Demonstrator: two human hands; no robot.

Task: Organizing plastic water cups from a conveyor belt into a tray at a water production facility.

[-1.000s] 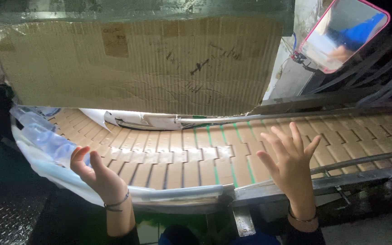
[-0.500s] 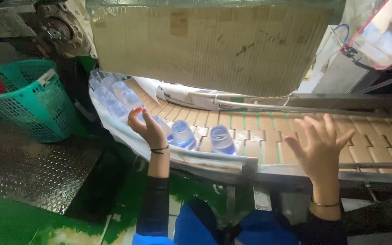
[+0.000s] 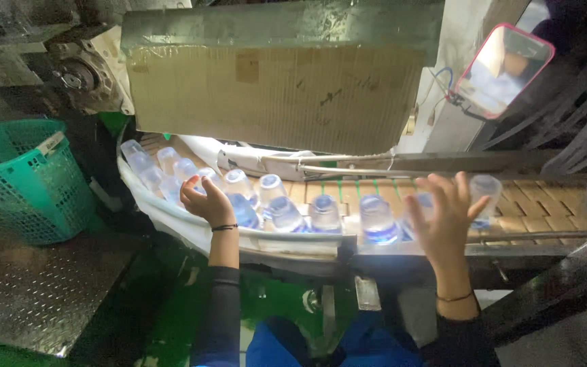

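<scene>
My left hand [image 3: 206,202] curls on the bottles [image 3: 276,204] at centre left, grip half closed, touching only. My right hand [image 3: 445,221] is spread open by the bottles on the conveyor [image 3: 545,211]. None is lifted out yet, I judge

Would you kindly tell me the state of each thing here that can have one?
Left hand: curled, resting on the bottles at the belt's bend.
Right hand: open, fingers spread over the belt.
Clear bottles: upright in a row.
Conveyor belt: carrying bottles.
Green basket: upright, something red inside.
Pink-framed mirror: hanging tilted.
</scene>
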